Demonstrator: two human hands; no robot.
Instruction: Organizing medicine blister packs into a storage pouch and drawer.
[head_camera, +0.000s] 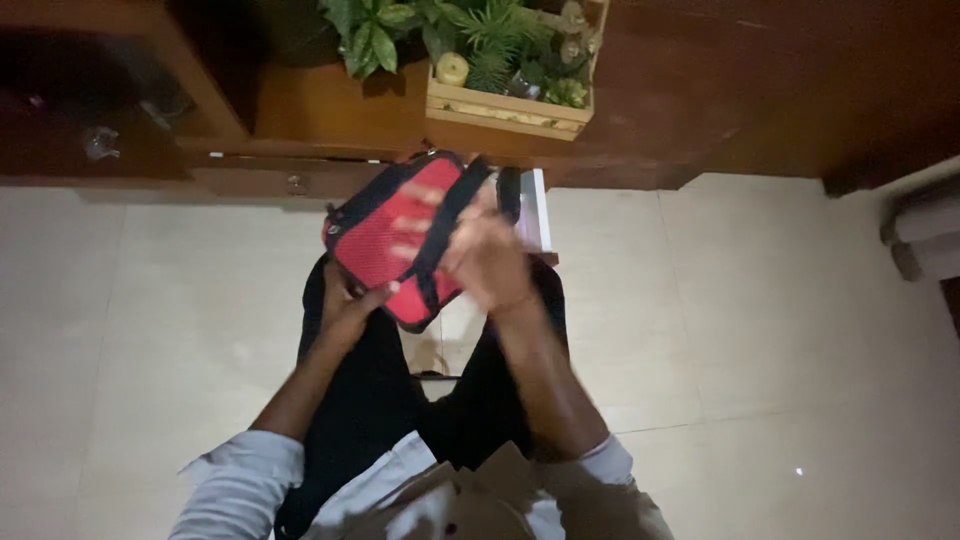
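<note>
I hold a red pouch with black trim and a black strap in front of me, above my dark trousers. My left hand grips its lower left edge from below. My right hand is blurred and lies over the pouch's right side, fingers on the red mesh face and the black strap. A white flat object shows just behind the pouch's right edge; what it is stays unclear.
A dark wooden cabinet with a drawer runs along the top. On it stands a pale wooden crate with green plants. Pale floor tiles lie all around. A rolled grey object sits at the right edge.
</note>
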